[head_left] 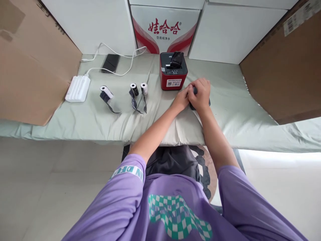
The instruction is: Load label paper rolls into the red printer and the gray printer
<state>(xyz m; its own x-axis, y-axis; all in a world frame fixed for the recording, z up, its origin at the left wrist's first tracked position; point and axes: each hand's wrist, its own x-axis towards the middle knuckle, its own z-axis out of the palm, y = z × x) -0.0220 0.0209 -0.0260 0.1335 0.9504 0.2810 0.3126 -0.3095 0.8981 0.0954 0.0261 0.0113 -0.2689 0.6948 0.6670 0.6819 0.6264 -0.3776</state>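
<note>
My right hand (201, 92) is closed over a small dark object (192, 106) on the cloth-covered surface, its fingers curled around it. The object shows only at its edges, so its kind is hidden. My left hand (182, 100) meets the right one from the left, fingertips together at the right thumb. What they pinch, if anything, cannot be made out. Just behind my hands stands a red, black-topped box-shaped device (171, 81) like a small printer. A dark glossy strip (177, 60) sticks up from its top.
Left of the device are two small rolls, one dark (134, 89) and one white (144, 88), and another white roll (107, 91), with dark strips trailing. Farther left lie a black phone (110, 63) and a white power strip (78, 89) with a cable. Cardboard boxes (283, 77) flank the surface.
</note>
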